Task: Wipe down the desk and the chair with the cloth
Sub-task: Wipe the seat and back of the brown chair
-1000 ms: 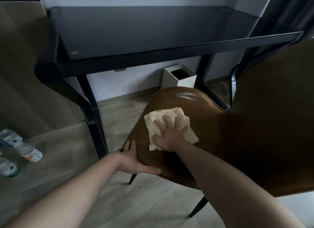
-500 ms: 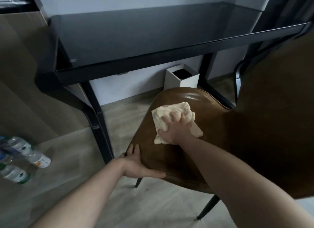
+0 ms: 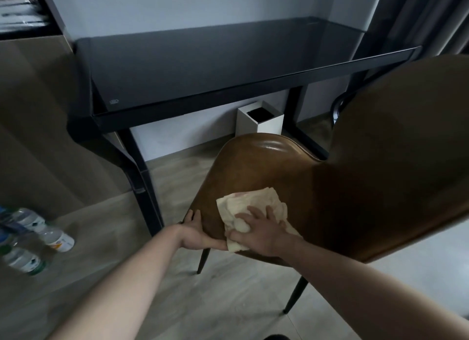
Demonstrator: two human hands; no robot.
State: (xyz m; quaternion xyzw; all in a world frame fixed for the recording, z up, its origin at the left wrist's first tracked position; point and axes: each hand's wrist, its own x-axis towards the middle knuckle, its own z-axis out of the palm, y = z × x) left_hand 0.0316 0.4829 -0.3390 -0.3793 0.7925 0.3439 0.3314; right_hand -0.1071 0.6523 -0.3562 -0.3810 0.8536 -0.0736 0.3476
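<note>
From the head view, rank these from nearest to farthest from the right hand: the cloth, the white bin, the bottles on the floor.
1. The cloth: directly under the right hand, pressed onto the chair seat.
2. The white bin: under the desk, beyond the seat's far edge.
3. The bottles: on the floor, far left of the view.

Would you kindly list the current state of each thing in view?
cloth: crumpled, pressed flat on the seat
chair: upright, steadied at its edge
right hand: fingers spread, pressing the cloth
left hand: gripping the chair's edge
bin: open-topped, upright
bottles: lying on the floor
</note>
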